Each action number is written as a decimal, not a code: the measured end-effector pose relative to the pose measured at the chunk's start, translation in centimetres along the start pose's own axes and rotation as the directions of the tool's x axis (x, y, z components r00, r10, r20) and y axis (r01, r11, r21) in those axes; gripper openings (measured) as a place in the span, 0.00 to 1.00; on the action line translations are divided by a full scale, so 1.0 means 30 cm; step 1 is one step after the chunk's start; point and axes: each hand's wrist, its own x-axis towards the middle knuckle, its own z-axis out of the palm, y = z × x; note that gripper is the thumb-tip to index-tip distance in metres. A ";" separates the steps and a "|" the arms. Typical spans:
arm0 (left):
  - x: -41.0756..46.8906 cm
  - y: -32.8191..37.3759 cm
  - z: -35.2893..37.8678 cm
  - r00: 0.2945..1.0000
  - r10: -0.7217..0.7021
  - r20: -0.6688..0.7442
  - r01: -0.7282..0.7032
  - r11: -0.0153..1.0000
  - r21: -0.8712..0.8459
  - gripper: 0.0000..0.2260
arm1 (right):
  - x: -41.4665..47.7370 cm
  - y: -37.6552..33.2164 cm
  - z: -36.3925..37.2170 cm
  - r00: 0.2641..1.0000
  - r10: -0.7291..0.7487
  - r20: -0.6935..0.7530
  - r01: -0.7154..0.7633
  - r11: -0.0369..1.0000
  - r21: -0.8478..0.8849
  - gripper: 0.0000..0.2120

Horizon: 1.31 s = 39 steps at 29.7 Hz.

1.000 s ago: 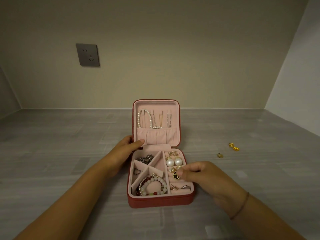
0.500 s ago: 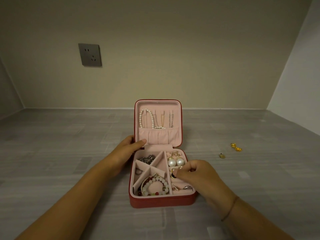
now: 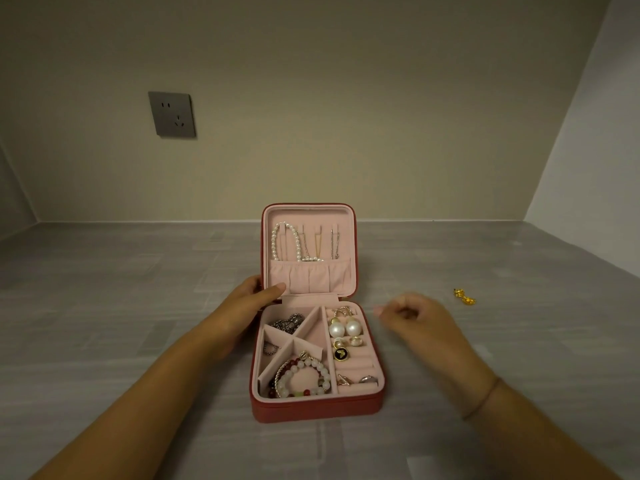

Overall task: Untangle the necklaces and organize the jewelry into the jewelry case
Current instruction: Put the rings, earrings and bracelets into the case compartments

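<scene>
The counter carries everything, and your case sits open at its middle, a little toward the front edge, with the lid standing upright at the back. Your left hand grips the lid at its lower left corner, thumb pressed on the pink lining and fingers behind the edge, so it steadies the case. Your right hand hovers over the counter just right of the case, fingers loosely curled and, as far as the blur allows, holding nothing. Most of the work looks done. The pearl necklace and thin chains hang separate on the lid's hooks, tails tucked into the pocket, with no tangle showing. In the base, a bead bracelet fills the front left compartment and a dark chain lies in the back left one. The right-hand strip holds pearl earrings, a black stud and rings at the front. What is left, by my reading, is the gold piece lying alone toward the counter's right edge, well apart from the case. Your right hand is on that side, so fetching it seems the step in hand. After that, the lid wants closing. Pinch the gold piece finely, for it is small and could skid on the smooth top.
</scene>
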 end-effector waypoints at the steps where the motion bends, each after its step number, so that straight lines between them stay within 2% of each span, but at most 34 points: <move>1: -0.001 0.000 0.000 1.000 -0.001 -0.002 0.001 1.000 0.002 0.20 | 0.038 0.012 -0.046 0.997 -0.055 -0.058 0.050 0.996 -0.079 0.05; 3: 0.001 -0.002 -0.003 1.000 0.001 0.001 -0.001 1.000 0.000 0.21 | 0.115 0.052 -0.134 0.987 -0.119 -0.112 0.080 0.951 -0.298 0.04; 5: 0.003 -0.002 -0.005 1.000 0.000 -0.001 0.000 1.000 -0.002 0.20 | 0.166 0.114 -0.193 0.992 -0.076 -0.097 0.024 0.892 -0.452 0.07; 8: 0.002 0.001 -0.001 1.000 0.002 -0.009 -0.002 1.000 0.003 0.19 | 0.186 0.199 -0.213 0.995 -0.085 -0.046 0.047 0.841 -0.538 0.09; 13: 0.001 0.003 0.000 1.000 0.003 -0.013 -0.003 1.000 0.012 0.18 | 0.194 0.236 -0.190 0.976 -0.217 -0.030 0.157 0.788 -0.595 0.04; 15: 0.003 0.002 0.000 1.000 0.003 -0.015 -0.003 1.000 0.013 0.19 | 0.197 0.235 -0.184 0.974 -0.224 -0.034 0.161 0.788 -0.595 0.01; 20: 0.003 0.000 0.003 1.000 -0.003 -0.012 0.003 1.000 -0.002 0.19 | 0.180 0.218 -0.178 0.972 -0.230 -0.054 0.155 0.796 -0.586 0.07; 23: 0.002 0.003 0.003 1.000 -0.004 -0.012 0.004 1.000 -0.009 0.18 | 0.153 0.174 -0.165 0.969 -0.236 -0.077 0.172 0.860 -0.481 0.08; 26: -0.001 0.007 0.004 1.000 -0.002 -0.014 0.002 1.000 0.001 0.17 | 0.101 0.100 -0.130 0.971 -0.239 -0.030 0.214 0.911 -0.353 0.07; 29: -0.005 0.008 0.008 1.000 -0.001 -0.012 0.001 1.000 -0.002 0.18 | 0.036 0.033 -0.087 0.956 -0.293 0.031 0.286 0.895 -0.341 0.12; 33: -0.004 0.007 0.007 1.000 0.003 -0.012 -0.003 1.000 0.008 0.20 | -0.023 -0.011 -0.039 0.916 -0.368 0.161 0.400 0.873 -0.278 0.14; 36: -0.003 0.005 0.004 1.000 -0.002 -0.011 0.002 1.000 0.007 0.21 | -0.037 0.000 -0.011 0.911 -0.352 0.216 0.398 0.887 -0.234 0.13; 39: -0.001 0.003 0.001 1.000 -0.004 -0.009 0.004 1.000 0.002 0.23 | -0.017 0.015 -0.009 0.936 -0.314 0.161 0.347 0.903 -0.253 0.13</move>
